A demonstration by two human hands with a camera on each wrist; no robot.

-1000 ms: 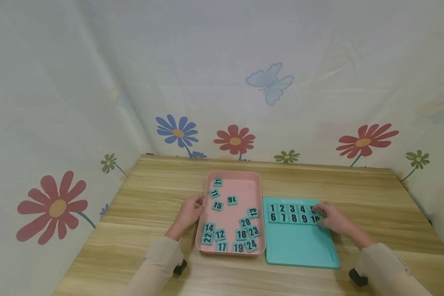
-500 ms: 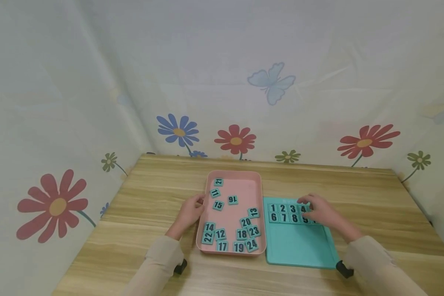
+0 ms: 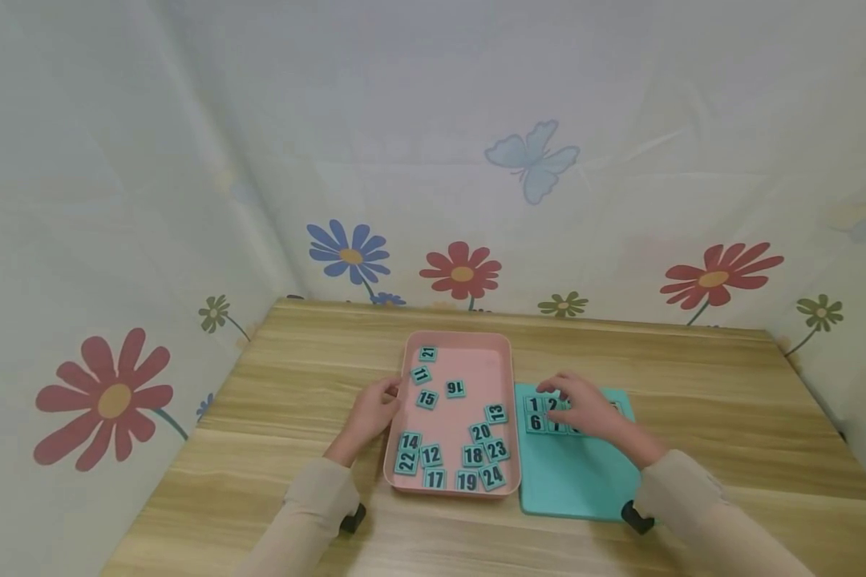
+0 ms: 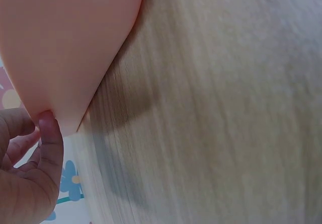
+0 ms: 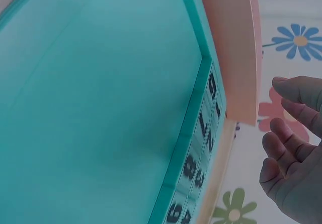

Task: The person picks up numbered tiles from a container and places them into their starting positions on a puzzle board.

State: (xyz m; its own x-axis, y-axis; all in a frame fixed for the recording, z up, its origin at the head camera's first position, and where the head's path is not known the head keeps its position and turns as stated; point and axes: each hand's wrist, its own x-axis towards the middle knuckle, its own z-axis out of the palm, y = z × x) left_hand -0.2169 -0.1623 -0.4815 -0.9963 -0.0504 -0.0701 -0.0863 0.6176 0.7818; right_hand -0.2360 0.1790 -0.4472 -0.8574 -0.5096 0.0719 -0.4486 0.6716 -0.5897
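Observation:
In the head view my left hand (image 3: 370,414) is at the left side of a shallow pink tray (image 3: 476,365). The left wrist view shows this hand's thumb (image 4: 50,136) against the tray's outer wall, fingers curled at the rim. Loose turquoise number tiles lie in the tray, among them 21, 16 (image 3: 455,389) and 24 (image 3: 492,478). My right hand (image 3: 590,409) hovers over the turquoise board (image 3: 577,485), fingers bent and apart, holding nothing. Below it are two rows of tiles; 1 (image 3: 533,405) and 6 (image 3: 536,422) show, while the hand covers most others.
Tray and board stand side by side on a wooden table (image 3: 296,361). A white curtain (image 3: 404,104) printed with flowers and a butterfly hangs behind and to the left of the table. The board's lower part holds no tiles.
My right hand has moved left across the board, from above tiles 5 and 10 to near 2 and 7. My left hand has stayed at the tray's side.

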